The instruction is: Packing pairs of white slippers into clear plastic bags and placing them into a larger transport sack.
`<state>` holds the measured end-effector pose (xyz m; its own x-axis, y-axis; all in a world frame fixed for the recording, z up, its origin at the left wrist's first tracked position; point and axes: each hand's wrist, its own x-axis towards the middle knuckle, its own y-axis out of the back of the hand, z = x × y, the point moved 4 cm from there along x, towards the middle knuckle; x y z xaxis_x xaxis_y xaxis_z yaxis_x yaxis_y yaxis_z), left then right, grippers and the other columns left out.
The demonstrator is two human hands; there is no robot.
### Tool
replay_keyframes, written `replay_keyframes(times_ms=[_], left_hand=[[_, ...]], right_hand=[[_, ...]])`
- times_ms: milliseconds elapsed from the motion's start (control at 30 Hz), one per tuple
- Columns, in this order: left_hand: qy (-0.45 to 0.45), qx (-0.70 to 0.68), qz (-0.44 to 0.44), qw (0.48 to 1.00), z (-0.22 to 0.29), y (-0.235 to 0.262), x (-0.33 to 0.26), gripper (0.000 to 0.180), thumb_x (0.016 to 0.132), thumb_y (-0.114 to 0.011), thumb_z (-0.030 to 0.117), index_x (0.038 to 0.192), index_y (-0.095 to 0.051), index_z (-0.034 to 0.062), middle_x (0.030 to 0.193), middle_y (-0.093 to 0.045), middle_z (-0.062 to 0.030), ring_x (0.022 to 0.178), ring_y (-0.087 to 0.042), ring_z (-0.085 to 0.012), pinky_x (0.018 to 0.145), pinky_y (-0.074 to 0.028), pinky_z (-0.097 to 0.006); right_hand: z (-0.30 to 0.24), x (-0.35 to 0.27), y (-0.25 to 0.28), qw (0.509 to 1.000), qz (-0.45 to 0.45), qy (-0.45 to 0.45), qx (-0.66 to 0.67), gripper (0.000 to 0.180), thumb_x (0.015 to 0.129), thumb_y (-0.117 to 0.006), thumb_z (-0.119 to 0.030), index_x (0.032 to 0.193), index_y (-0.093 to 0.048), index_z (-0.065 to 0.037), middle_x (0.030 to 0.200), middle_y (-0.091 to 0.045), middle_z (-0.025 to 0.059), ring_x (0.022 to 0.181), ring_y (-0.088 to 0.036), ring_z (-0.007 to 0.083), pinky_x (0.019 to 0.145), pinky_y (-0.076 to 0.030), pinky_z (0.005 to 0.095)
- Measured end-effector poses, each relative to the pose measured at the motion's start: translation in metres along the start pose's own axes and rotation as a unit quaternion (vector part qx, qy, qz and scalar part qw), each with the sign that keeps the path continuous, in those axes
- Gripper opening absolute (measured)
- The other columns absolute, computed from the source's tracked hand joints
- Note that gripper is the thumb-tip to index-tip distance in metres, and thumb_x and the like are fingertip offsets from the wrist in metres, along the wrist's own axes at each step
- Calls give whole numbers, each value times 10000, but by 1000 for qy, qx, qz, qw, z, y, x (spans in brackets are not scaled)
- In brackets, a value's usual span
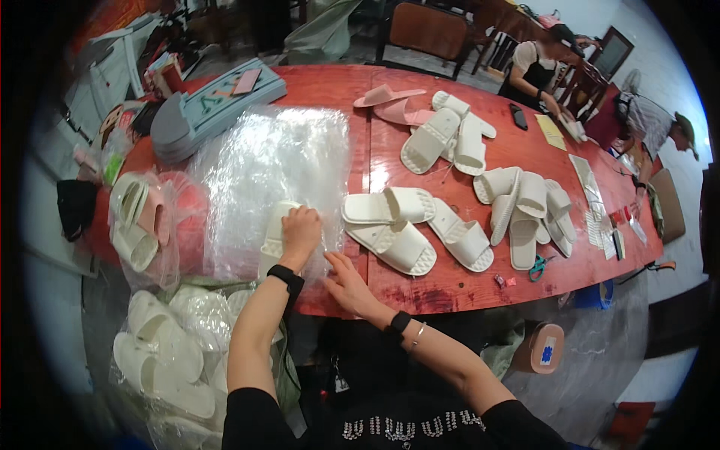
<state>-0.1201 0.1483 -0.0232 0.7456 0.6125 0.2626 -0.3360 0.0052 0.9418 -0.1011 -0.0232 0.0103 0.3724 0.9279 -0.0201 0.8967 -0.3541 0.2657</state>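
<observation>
A white slide slipper (273,229) lies on a stack of clear plastic bags (281,154) in front of me. My left hand (302,231) is closed over the slipper, its fingers curled down on the strap area and hiding part of it. Beside it, at the right edge of the bags, my right hand (349,283) has its fingers stretched out and apart. Its fingertips lie close to the plastic; whether they touch it I cannot tell. Just right of the bags, several loose white slippers (409,247) rest on the red table (360,169).
More white slippers (525,206) and pink slippers (390,97) lie across the table. Teal scissors (538,268) sit near the front edge. A grey-blue board (217,101) stands back left. Bagged slippers (161,345) fill the lower left. Two people work at the far right.
</observation>
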Motion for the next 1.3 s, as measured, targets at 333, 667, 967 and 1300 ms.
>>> replay_keyframes(times_ms=[333, 667, 967, 1300], left_hand=[[63, -440, 197, 874, 16, 103, 44, 178, 841, -545, 177, 886, -621, 22, 902, -601, -141, 819, -566, -258, 744, -432, -312], [-5, -8, -93, 996, 20, 24, -26, 556, 826, -450, 482, 1305, -355, 217, 1295, -387, -142, 1177, -362, -310, 876, -214, -649], [-82, -179, -13, 980, 2, 8, -31, 406, 849, -437, 458, 754, -624, 111, 758, -583, -113, 782, -553, -310, 705, -425, -427], [-130, -249, -166, 945, 9, 33, -50, 525, 564, -724, 269, 1002, -586, 15, 1152, -496, -197, 1067, -464, -366, 893, -396, -428]], right_hand=[[-26, 56, 36, 983, 134, 119, -38, 967, 678, -718, -308, 1384, -101, -74, 1388, -159, 219, 1201, -312, 350, 935, -350, 404], [19, 70, 97, 976, 204, -51, 62, 238, 877, -432, -256, 926, -495, -31, 902, -585, 125, 751, -585, 206, 665, -440, 336], [11, 41, 126, 952, 188, -104, 219, 279, 916, -388, -357, 1023, -392, -100, 1092, -550, 147, 928, -562, 238, 749, -464, 361], [41, 38, 134, 928, 161, 0, 336, 157, 860, -469, -193, 917, -450, -48, 723, -513, 35, 620, -512, 141, 525, -459, 278]])
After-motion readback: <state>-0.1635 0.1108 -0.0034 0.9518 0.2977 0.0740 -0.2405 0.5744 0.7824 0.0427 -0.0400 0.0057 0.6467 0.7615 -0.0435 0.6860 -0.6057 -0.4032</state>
